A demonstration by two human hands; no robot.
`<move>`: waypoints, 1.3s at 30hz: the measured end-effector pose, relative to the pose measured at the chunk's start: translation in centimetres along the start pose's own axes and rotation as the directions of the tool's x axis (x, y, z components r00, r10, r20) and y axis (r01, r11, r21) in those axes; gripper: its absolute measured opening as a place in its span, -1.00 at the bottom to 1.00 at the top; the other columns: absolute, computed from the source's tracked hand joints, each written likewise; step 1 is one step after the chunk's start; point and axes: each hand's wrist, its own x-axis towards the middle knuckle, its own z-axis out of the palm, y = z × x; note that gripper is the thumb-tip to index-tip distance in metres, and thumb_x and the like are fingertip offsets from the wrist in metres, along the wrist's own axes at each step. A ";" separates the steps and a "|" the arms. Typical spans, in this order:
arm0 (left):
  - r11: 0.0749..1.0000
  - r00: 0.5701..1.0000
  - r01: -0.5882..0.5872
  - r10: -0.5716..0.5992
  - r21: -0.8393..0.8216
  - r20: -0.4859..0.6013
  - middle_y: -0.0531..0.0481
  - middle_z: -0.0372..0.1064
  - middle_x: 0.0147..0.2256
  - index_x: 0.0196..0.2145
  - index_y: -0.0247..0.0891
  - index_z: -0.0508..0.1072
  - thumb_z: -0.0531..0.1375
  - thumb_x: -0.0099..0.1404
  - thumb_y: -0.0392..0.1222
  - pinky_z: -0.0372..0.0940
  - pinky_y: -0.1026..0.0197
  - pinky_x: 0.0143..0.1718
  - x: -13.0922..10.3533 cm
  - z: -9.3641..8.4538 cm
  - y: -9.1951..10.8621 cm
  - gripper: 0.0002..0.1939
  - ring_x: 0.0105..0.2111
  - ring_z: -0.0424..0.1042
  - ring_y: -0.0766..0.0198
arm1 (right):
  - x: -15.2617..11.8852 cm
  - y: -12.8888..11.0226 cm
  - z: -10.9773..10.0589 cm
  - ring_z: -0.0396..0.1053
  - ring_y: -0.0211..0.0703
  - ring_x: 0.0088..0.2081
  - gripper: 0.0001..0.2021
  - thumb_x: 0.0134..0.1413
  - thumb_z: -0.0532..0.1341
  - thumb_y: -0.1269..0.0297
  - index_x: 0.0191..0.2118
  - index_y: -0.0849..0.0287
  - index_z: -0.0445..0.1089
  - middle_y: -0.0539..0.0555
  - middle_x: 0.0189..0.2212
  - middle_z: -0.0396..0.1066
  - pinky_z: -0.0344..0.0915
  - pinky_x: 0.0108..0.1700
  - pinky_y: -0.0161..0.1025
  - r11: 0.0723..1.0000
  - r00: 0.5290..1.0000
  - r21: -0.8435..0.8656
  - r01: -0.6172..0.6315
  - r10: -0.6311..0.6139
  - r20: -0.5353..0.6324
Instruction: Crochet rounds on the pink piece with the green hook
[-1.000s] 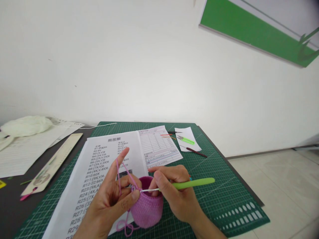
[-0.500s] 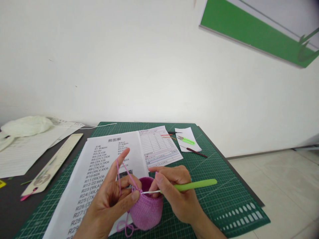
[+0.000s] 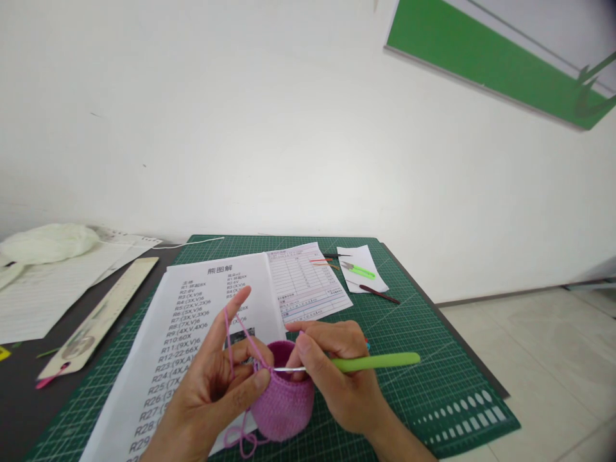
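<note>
A pink-purple crocheted cup-shaped piece (image 3: 285, 410) hangs between my hands, its opening facing up. My left hand (image 3: 216, 378) pinches its rim between thumb and fingers, with the index finger raised. Pink yarn (image 3: 252, 340) runs over that finger down to the rim, and a loose loop of it lies below. My right hand (image 3: 337, 372) grips a crochet hook (image 3: 380, 362) with a light green handle. The hook's metal shaft meets the rim beside my left thumb; its very tip is hidden in the stitches.
Under my hands lie a printed pattern sheet (image 3: 192, 321) and a green cutting mat (image 3: 409, 346). Behind are a form (image 3: 308, 282), green thread snips (image 3: 359, 271) on white paper, and a dark slim tool (image 3: 379, 294). A ruler-like bookmark (image 3: 101, 317) and white bundle (image 3: 51, 242) lie left.
The hook has shifted very slightly toward the right, and its shaft lies a little flatter at the rim. My left hand keeps the same hold.
</note>
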 end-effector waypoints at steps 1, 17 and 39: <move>1.000 1.000 0.001 -0.001 0.003 0.001 0.18 0.44 -0.46 0.28 0.30 -0.01 0.34 0.18 -0.15 0.09 0.30 -0.51 0.0 0.0 -0.1 -0.14 -0.56 0.31 0.37 | 0.0 0.0 0.0 0.34 -0.36 -0.58 -0.55 0.25 0.04 0.30 -0.64 0.22 0.41 -0.05 -0.70 0.35 0.42 -0.02 -0.28 1.000 1.000 -0.012 0.003 -0.003 0.001; 0.997 0.999 0.020 -0.022 -0.073 -0.031 0.15 0.45 -0.45 0.28 0.23 0.02 0.36 0.15 -0.21 0.18 0.35 -0.52 0.0 0.5 0.2 -0.12 -0.57 0.26 0.38 | -0.5 0.1 1.4 0.13 -0.36 -0.65 -0.72 0.15 0.04 0.47 -0.57 0.16 0.23 -0.12 -0.72 0.12 0.48 -0.10 -0.23 0.916 0.924 -0.215 0.339 -0.367 -0.105; 0.999 0.997 -0.023 0.025 0.027 -0.074 0.18 0.48 -0.48 0.29 0.45 -0.19 0.37 0.16 -0.19 0.23 0.36 -0.48 -0.3 0.8 0.3 0.02 -0.58 0.33 0.39 | -0.7 0.2 1.9 0.25 -0.30 -0.61 -0.76 0.11 0.02 0.52 -0.51 0.17 0.27 -0.02 -0.67 0.31 0.51 -0.18 -0.22 0.887 0.883 -0.275 0.372 -0.429 -0.189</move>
